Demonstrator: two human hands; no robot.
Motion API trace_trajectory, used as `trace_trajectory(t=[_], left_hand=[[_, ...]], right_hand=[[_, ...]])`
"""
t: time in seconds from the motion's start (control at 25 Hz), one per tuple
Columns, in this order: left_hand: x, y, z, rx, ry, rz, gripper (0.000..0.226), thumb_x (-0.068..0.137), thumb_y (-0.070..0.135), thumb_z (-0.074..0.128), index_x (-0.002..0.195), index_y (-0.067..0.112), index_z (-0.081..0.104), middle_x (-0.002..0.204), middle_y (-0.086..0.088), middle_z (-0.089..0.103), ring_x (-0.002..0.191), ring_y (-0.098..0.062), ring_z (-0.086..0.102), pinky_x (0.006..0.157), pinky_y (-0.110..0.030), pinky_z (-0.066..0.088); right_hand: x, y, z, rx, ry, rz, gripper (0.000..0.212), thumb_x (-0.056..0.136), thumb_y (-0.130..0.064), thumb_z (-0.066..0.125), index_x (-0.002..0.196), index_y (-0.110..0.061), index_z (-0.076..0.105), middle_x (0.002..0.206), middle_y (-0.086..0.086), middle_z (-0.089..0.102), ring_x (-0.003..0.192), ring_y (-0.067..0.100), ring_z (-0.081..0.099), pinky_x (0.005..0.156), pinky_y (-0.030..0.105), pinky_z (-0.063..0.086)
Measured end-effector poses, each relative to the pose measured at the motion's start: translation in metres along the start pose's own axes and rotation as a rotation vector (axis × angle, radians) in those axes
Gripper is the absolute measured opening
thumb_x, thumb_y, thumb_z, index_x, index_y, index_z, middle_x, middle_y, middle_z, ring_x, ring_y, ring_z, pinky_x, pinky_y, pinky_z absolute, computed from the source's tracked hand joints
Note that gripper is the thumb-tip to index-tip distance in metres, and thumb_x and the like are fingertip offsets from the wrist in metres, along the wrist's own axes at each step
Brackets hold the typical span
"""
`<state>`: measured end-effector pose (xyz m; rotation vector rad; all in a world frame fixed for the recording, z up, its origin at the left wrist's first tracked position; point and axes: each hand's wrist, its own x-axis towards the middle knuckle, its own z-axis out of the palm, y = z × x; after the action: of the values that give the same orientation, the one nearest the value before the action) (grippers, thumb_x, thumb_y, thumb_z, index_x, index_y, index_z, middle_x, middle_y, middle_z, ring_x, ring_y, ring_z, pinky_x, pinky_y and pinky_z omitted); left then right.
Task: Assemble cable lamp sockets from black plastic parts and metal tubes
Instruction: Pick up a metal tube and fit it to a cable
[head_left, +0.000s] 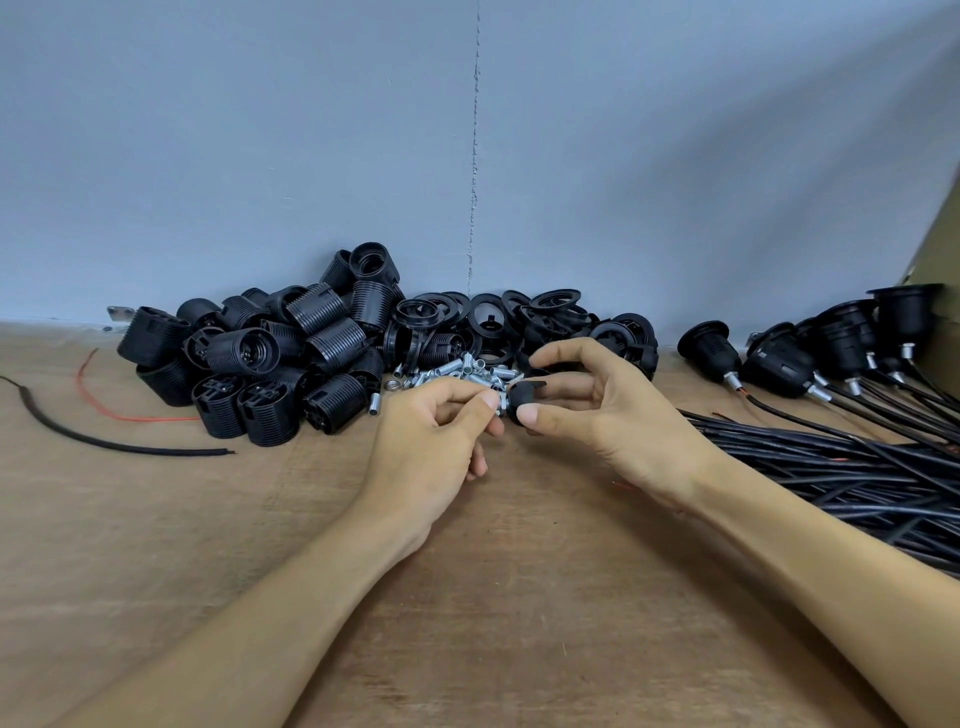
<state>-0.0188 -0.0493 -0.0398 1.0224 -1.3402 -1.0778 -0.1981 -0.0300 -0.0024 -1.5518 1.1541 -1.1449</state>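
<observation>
Wooden table (519, 597), black socket shell heap (291, 358) back left, cable bundle (857, 478) right, loose metal tubes (457, 371) centre; right hand (618, 421) grips small black cap (520, 399), left hand (426, 447) pinches one metal tube (502, 404) just beside it.

A small assembly workshop: bulk black socket parts (291, 348) and cables (831, 467) heaped on a wooden bench (467, 597).

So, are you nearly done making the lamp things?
Not nearly. Some finished sockets with cables lie on the right. The left hand pinches a metal tube next to the black cap in the right hand. A big pile of black socket shells, loose tubes and a bundle of cables are left.
</observation>
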Motion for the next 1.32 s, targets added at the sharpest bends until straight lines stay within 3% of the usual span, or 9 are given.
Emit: trace_trajectory(t=[0.16, 0.4, 0.52, 0.68, 0.76, 0.92, 1.08, 1.24, 1.32], left_hand=[[-0.002, 0.001, 0.000, 0.012, -0.017, 0.047, 0.009, 0.096, 0.013, 0.068, 0.094, 0.019, 0.075, 0.080, 0.000, 0.076, 0.048, -0.010, 0.057, 0.048, -0.019, 0.046], [-0.002, 0.002, 0.000, 0.021, 0.004, 0.104, 0.014, 0.094, 0.011, 0.070, 0.094, 0.023, 0.076, 0.083, 0.003, 0.077, 0.051, -0.008, 0.060, 0.049, -0.017, 0.046], [-0.001, 0.002, -0.002, 0.000, 0.030, 0.078, 0.013, 0.095, 0.011, 0.070, 0.092, 0.022, 0.076, 0.079, 0.002, 0.076, 0.047, -0.007, 0.055, 0.047, -0.017, 0.045], [-0.003, 0.003, 0.000, 0.021, -0.037, 0.067, 0.011, 0.097, 0.012, 0.067, 0.094, 0.020, 0.075, 0.079, 0.001, 0.077, 0.047, -0.008, 0.053, 0.049, -0.017, 0.045], [-0.003, 0.004, 0.001, -0.002, -0.028, 0.060, 0.011, 0.097, 0.012, 0.066, 0.093, 0.018, 0.075, 0.078, 0.000, 0.077, 0.047, -0.008, 0.053, 0.048, -0.017, 0.044], [-0.003, 0.006, 0.000, -0.039, -0.005, 0.038, 0.011, 0.098, 0.015, 0.065, 0.093, 0.017, 0.075, 0.074, 0.001, 0.075, 0.048, -0.007, 0.053, 0.049, -0.016, 0.044], [-0.004, 0.006, 0.001, -0.040, -0.016, 0.002, 0.011, 0.099, 0.015, 0.064, 0.095, 0.014, 0.074, 0.071, 0.002, 0.073, 0.047, -0.006, 0.050, 0.048, -0.016, 0.044], [-0.003, 0.009, 0.001, -0.079, -0.020, -0.022, 0.010, 0.098, 0.012, 0.064, 0.093, 0.009, 0.072, 0.066, 0.003, 0.069, 0.047, -0.006, 0.051, 0.049, -0.017, 0.044], [-0.006, 0.009, 0.003, 0.004, -0.011, 0.058, 0.011, 0.098, 0.010, 0.064, 0.089, 0.011, 0.071, 0.065, 0.004, 0.069, 0.050, -0.006, 0.054, 0.052, -0.018, 0.046]], right_hand=[[-0.002, -0.004, 0.003, 0.037, 0.000, 0.032, 0.022, 0.091, -0.026, 0.071, 0.106, -0.009, 0.068, 0.090, 0.009, 0.077, 0.076, 0.023, 0.072, 0.070, 0.026, 0.059], [0.001, -0.008, -0.001, 0.048, -0.108, 0.273, 0.069, 0.089, -0.071, 0.051, 0.095, -0.003, 0.065, 0.074, 0.021, 0.071, 0.047, 0.020, 0.056, 0.042, 0.025, 0.044], [0.001, -0.006, -0.002, 0.044, -0.185, 0.140, 0.051, 0.089, -0.063, 0.060, 0.089, -0.015, 0.074, 0.065, 0.010, 0.065, 0.040, 0.012, 0.046, 0.040, 0.020, 0.033], [0.001, -0.006, -0.010, 0.017, -0.172, 0.042, 0.031, 0.095, -0.054, 0.058, 0.115, -0.035, 0.073, 0.060, -0.002, 0.050, 0.041, 0.009, 0.034, 0.042, 0.022, 0.026], [-0.001, -0.007, -0.009, -0.095, -0.195, 0.071, 0.028, 0.094, -0.061, 0.055, 0.101, -0.043, 0.074, 0.058, 0.001, 0.041, 0.043, 0.011, 0.029, 0.042, 0.022, 0.025], [-0.002, -0.006, -0.008, -0.179, -0.261, 0.115, 0.047, 0.087, -0.072, 0.056, 0.091, -0.030, 0.076, 0.054, 0.000, 0.033, 0.045, 0.014, 0.026, 0.043, 0.024, 0.023], [-0.002, -0.004, -0.010, -0.175, -0.264, 0.098, 0.034, 0.093, -0.060, 0.058, 0.077, -0.032, 0.073, 0.053, 0.000, 0.039, 0.044, 0.015, 0.029, 0.045, 0.027, 0.025], [-0.001, 0.000, -0.004, -0.126, -0.102, -0.037, 0.023, 0.093, -0.040, 0.067, 0.110, -0.025, 0.069, 0.077, 0.011, 0.062, 0.053, 0.021, 0.057, 0.050, 0.026, 0.046], [0.001, 0.002, 0.001, -0.091, -0.089, 0.003, 0.033, 0.096, -0.044, 0.061, 0.098, -0.011, 0.067, 0.074, 0.013, 0.062, 0.057, 0.024, 0.057, 0.052, 0.030, 0.048]])
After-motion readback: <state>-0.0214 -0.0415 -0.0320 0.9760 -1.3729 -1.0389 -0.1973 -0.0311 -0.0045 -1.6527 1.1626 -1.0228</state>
